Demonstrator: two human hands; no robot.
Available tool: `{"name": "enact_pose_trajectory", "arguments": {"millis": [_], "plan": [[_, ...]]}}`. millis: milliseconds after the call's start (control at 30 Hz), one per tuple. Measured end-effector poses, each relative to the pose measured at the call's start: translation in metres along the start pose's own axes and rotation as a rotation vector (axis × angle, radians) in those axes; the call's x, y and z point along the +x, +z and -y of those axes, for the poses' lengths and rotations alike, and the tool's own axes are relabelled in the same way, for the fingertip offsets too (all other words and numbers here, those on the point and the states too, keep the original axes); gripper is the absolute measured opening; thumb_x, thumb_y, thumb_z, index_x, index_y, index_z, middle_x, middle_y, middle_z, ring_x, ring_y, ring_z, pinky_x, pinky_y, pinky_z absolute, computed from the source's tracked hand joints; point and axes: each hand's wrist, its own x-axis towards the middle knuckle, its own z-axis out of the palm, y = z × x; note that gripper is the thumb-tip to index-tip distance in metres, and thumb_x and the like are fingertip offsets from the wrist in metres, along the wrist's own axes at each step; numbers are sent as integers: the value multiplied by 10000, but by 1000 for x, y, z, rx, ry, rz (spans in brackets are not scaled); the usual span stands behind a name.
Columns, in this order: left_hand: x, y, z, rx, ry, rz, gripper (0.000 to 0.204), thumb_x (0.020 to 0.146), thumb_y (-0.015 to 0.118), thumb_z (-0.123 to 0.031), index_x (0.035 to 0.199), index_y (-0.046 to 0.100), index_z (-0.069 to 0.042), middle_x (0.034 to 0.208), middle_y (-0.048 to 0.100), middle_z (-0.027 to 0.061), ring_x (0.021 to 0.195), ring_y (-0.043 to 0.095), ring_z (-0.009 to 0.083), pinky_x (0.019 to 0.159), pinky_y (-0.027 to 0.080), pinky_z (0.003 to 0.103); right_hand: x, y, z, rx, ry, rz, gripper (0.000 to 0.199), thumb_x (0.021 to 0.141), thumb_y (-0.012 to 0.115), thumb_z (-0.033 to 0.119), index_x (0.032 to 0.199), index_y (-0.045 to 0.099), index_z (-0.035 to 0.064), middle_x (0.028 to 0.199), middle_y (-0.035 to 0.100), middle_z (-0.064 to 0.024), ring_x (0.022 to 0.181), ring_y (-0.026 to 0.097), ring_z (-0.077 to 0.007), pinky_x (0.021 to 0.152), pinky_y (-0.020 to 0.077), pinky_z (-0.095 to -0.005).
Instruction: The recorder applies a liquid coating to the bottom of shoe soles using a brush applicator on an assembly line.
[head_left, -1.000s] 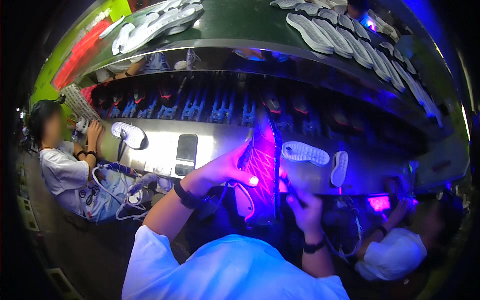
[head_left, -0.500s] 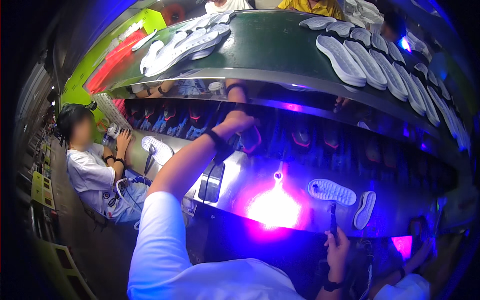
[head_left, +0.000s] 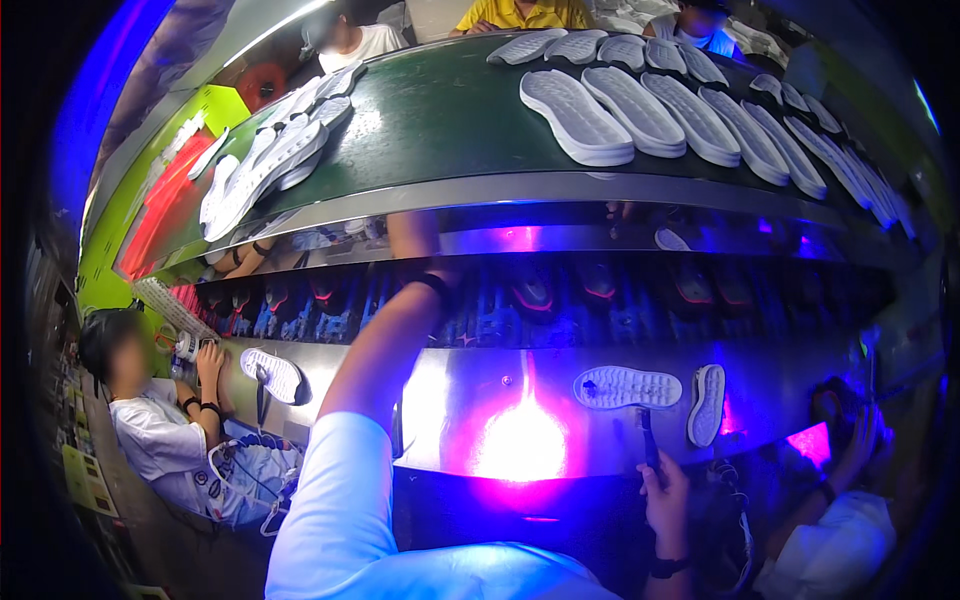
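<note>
My right hand [head_left: 667, 497] is closed around the dark handle of a brush [head_left: 649, 438], its head at the lower edge of a white shoe sole [head_left: 640, 388] lying flat on the metal bench. Just right of that sole, a second white sole [head_left: 706, 405] rests on its side. My left arm stretches forward over the bench to the dark rack under the raised belt. There my left hand [head_left: 442, 268] is dim and smeared, so its fingers cannot be made out. Nearest to it on the right is a dark shoe upper [head_left: 531, 290] with a red-lit edge.
Several white soles [head_left: 575, 115] lie on the green belt [head_left: 430, 120] beyond the rack. Bright pink-violet light falls on the metal bench [head_left: 450, 365]. A person [head_left: 165, 430] sits at the left beside another sole [head_left: 271, 374]; a person's arm [head_left: 850, 460] shows at the right.
My view has shifted, so the belt and soles appear farther left. My left hand, earlier on a dark shoe upper, now blurs at the rack. The brush has stayed in my right hand.
</note>
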Motion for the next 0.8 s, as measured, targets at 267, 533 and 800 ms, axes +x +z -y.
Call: {"name": "enact_pose_trajectory", "arguments": {"millis": [267, 533, 800], "plan": [[-8, 147, -49, -130, 60, -70, 354, 926, 707, -362, 1079, 633, -52, 833, 643, 61, 724, 625, 143, 636, 518, 326, -2, 17, 13, -110, -67, 26, 384, 996, 632, 74, 1370, 594, -5, 995, 717, -54, 674, 575, -73, 612, 485, -237], [-28, 74, -13, -178, 77, -135, 336, 935, 696, -364, 1058, 637, -57, 812, 632, 51, 705, 610, 136, 617, 501, 319, -7, 1, -6, -33, -40, -23, 423, 988, 665, 131, 1386, 593, 8, 987, 734, -72, 645, 587, -81, 597, 503, -257], [-17, 97, -39, -217, 161, -87, 322, 945, 685, -367, 1036, 642, -62, 790, 622, 40, 685, 595, 128, 598, 485, 312, 11, -6, -5, 7, -105, -63, 408, 985, 670, 134, 1365, 605, 1, 1005, 744, -60, 675, 617, -93, 619, 513, -264]]}}
